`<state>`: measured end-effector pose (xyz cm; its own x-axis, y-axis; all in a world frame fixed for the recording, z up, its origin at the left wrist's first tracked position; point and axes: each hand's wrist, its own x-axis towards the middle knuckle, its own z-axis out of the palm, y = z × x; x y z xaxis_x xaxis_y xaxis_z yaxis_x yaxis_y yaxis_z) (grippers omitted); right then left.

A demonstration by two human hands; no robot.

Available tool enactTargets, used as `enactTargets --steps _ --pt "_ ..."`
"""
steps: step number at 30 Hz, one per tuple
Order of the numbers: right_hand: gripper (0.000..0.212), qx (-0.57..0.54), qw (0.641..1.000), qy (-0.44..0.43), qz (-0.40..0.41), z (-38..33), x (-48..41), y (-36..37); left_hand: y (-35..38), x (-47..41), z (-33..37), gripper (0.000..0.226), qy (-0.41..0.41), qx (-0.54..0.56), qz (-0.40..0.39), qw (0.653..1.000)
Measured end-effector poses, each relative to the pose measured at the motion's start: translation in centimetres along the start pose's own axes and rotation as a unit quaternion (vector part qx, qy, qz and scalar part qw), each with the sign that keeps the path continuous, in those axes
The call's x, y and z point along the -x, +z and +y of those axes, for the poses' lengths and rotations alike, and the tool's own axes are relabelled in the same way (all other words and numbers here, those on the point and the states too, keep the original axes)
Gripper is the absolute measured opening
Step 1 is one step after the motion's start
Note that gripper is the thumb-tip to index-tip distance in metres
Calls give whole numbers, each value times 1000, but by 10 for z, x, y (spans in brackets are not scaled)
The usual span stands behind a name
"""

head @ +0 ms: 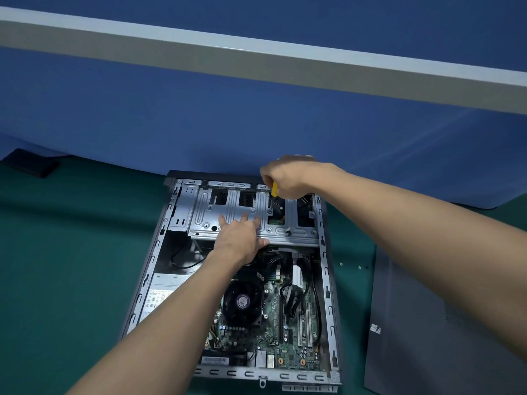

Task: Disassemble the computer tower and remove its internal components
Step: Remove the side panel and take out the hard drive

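An open computer tower point(159, 252) lies on its side on a green mat, side panel off. Inside show the motherboard point(288, 334), a black CPU fan point(242, 303) and a grey power supply point(159, 295). A silver metal drive cage point(205, 215) spans the far end. My left hand point(239, 238) rests flat on the cage, fingers spread, thumb over its near edge. My right hand point(288, 178) grips a yellow-handled screwdriver point(274, 189) pointing down into the cage's far right part; its tip is hidden.
The removed grey side panel point(427, 323) lies on the mat right of the tower. A few small screws point(359, 267) lie between them. A dark flat object point(31, 163) sits far left. A blue wall rises right behind the tower.
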<state>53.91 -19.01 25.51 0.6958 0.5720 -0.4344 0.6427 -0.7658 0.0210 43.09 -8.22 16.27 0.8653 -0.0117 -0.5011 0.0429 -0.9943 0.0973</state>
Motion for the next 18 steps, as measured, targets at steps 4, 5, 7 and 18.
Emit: enactTargets --steps 4,5,7,18 --pt "45 30 998 56 7 0 -1 2 0 0 0 63 0 1 2 1000" --pt "44 32 998 58 9 -2 -1 2 0 0 0 63 0 1 2 1000" --pt "34 37 998 49 31 -1 -2 3 0 0 0 63 0 -1 0 1000" --pt "49 28 998 57 14 -5 -1 5 0 0 0 64 -2 -6 -1 1000"
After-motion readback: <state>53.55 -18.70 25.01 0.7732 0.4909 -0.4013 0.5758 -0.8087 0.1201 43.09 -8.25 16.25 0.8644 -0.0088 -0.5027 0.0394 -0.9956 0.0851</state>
